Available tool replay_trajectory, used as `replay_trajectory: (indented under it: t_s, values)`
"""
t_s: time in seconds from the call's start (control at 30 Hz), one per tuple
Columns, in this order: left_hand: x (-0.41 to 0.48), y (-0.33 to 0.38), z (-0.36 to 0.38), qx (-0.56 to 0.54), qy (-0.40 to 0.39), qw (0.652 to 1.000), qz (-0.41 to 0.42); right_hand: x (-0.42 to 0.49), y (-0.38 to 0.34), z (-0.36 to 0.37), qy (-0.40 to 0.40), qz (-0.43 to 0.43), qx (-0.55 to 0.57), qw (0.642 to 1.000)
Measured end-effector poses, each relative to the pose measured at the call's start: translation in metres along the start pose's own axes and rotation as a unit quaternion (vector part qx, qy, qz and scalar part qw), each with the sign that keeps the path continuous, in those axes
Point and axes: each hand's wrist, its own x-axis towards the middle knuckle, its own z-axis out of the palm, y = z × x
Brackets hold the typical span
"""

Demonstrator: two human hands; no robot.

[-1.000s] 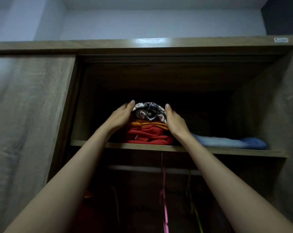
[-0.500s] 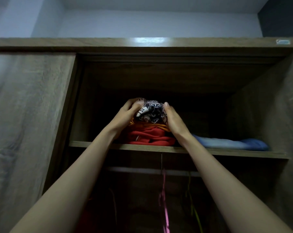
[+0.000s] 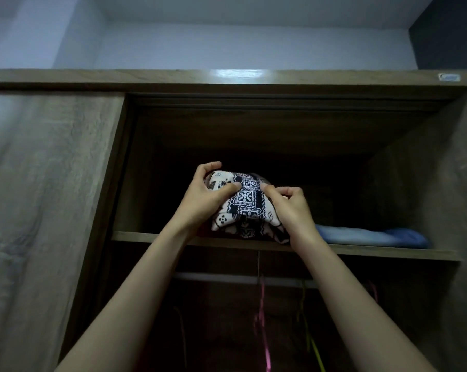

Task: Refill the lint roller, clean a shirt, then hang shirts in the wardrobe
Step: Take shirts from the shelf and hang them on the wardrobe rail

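a folded blue cloth (image 3: 371, 235) lay on the wardrobe (image 3: 52, 210) shelf (image 3: 146, 236), right of the hands and apart from them. under the shelf ran a rail (image 3: 227, 277) with pink (image 3: 261, 318) and yellow (image 3: 311, 342) hangers. both arms reached up to the shelf. the left hand (image 3: 205, 196) and right hand (image 3: 288, 208) each had a grip pinching the patterned black-and-white shirt (image 3: 247, 208), bunched at the shelf's front edge

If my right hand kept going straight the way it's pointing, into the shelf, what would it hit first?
The patterned garment: your right hand already grips it. Beyond that the shelf recess is too dark to judge, so probably only the wardrobe's back wall, but depth is unclear.
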Motion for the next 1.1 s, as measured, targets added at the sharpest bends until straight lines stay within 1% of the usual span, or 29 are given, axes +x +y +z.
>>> replay_trajectory:
  t_s: [0.07,0.13,0.2,0.27,0.33,0.37,0.47,0.57,0.67,0.77,0.83,0.9,0.97,1.1]
  values:
    - [0.002,0.003,-0.004,0.020,-0.041,0.998,-0.034,-0.004,-0.003,-0.002,-0.018,0.011,-0.012,1.000]
    - [0.005,0.005,-0.005,0.048,-0.056,0.996,-0.041,-0.006,-0.006,-0.003,-0.030,0.018,-0.032,0.999]
    - [0.003,0.009,-0.002,0.055,-0.063,0.996,-0.019,-0.008,-0.005,-0.003,-0.031,0.022,-0.051,0.998]
    - [-0.004,0.011,0.003,0.062,-0.067,0.996,0.021,-0.011,-0.004,-0.004,-0.025,0.019,-0.072,0.997]
    - [-0.009,0.007,0.004,0.054,-0.072,0.995,0.046,-0.018,-0.006,-0.007,-0.034,0.018,-0.065,0.997]
    - [-0.013,0.006,0.004,0.039,-0.077,0.995,0.047,-0.022,-0.007,-0.008,-0.044,0.014,-0.048,0.998]
    - [-0.027,0.006,-0.001,-0.014,-0.085,0.996,0.029,-0.033,-0.008,-0.011,-0.045,-0.029,-0.017,0.998]
    - [-0.039,0.003,-0.006,-0.012,-0.091,0.995,0.023,-0.044,0.001,-0.009,-0.029,-0.090,-0.016,0.995]
    - [-0.049,-0.001,-0.006,-0.017,-0.110,0.993,0.046,-0.059,0.007,-0.004,-0.055,-0.123,0.025,0.991]
    - [-0.054,0.000,-0.001,-0.058,-0.109,0.990,0.065,-0.067,0.006,-0.005,-0.092,-0.146,0.108,0.979]
    - [-0.055,0.002,0.005,-0.080,-0.109,0.988,0.078,-0.071,0.004,-0.011,-0.099,-0.169,0.134,0.971]
    - [-0.054,0.006,0.015,-0.108,-0.131,0.983,0.075,-0.070,0.001,-0.022,-0.077,-0.212,0.132,0.965]
    - [-0.050,0.013,0.029,-0.109,-0.157,0.978,0.079,-0.062,-0.001,-0.037,-0.047,-0.252,0.107,0.961]
    - [-0.031,0.024,0.072,-0.090,-0.185,0.973,0.109,-0.034,-0.002,-0.082,0.000,-0.283,0.032,0.959]
